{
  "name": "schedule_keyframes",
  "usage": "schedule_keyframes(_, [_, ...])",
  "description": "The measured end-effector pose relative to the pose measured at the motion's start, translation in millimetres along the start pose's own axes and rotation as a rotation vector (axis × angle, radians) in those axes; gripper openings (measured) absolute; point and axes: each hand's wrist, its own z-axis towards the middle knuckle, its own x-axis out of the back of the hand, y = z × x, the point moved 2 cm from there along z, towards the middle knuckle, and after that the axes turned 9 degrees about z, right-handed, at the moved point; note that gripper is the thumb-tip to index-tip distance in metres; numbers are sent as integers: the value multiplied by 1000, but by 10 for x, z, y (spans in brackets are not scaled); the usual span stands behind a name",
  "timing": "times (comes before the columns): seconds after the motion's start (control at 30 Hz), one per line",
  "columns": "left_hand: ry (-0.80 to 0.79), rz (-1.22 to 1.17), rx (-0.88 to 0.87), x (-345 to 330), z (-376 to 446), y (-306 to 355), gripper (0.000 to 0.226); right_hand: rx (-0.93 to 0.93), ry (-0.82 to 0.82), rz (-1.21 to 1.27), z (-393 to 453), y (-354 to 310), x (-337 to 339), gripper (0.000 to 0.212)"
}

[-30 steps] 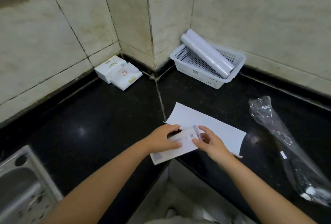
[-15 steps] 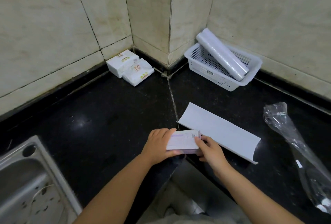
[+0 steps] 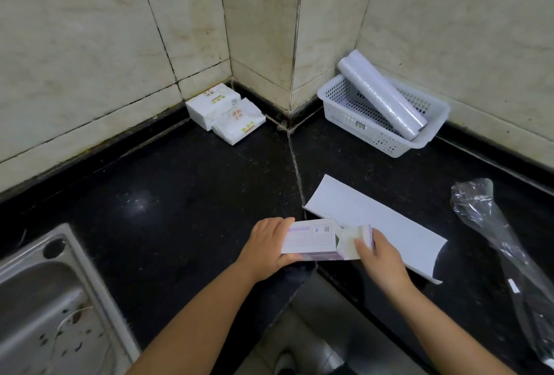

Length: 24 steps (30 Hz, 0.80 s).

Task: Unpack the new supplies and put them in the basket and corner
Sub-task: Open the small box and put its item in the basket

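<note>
Paper sheet just beyond held box

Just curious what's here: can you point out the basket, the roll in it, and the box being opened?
white basket [image 3: 368,134], head view, front wall.
plastic-wrapped roll [image 3: 380,92], head view, mid-length.
small box [image 3: 311,236], head view, top face.

Beige tiled walls, black countertop, steel sink.
</note>
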Motion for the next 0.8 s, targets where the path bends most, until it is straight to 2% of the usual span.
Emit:
schedule_keyframes(0.07, [8, 4, 7, -15, -15, -13, 70, 274, 184, -385, -38, -30, 64, 50])
schedule_keyframes(0.13, [5, 14, 30, -27, -33, -36, 68, 549, 249, -548, -111, -88, 57, 53])
schedule_keyframes(0.17, [-3, 19, 38, -28, -39, -40, 67, 670, 244, -596, -149, -110, 36, 51])
schedule_keyframes(0.23, [-20, 15, 44, -25, -48, -34, 66, 790, 88, -620, -198, -173, -24, 45])
schedule_keyframes(0.3, [-31, -9, 60, -6, -57, -30, 64, 755, -85, -560, -206, -223, -83, 46])
schedule_keyframes(0.37, [-49, -45, 78, 24, -74, -31, 64, 667, -182, -447, -182, -228, -121, 54])
schedule_keyframes(0.47, [-91, -57, 72, 71, -104, -22, 66, 615, -212, -355, -104, -282, -121, 55])
schedule_keyframes(0.63, [-91, -66, 101, 126, -137, -20, 66, 655, -208, -453, -54, -308, -1, 30])
schedule_keyframes(0.8, [-105, -65, 99, 179, -145, -24, 65, 683, -297, -398, -105, -297, 6, 27])
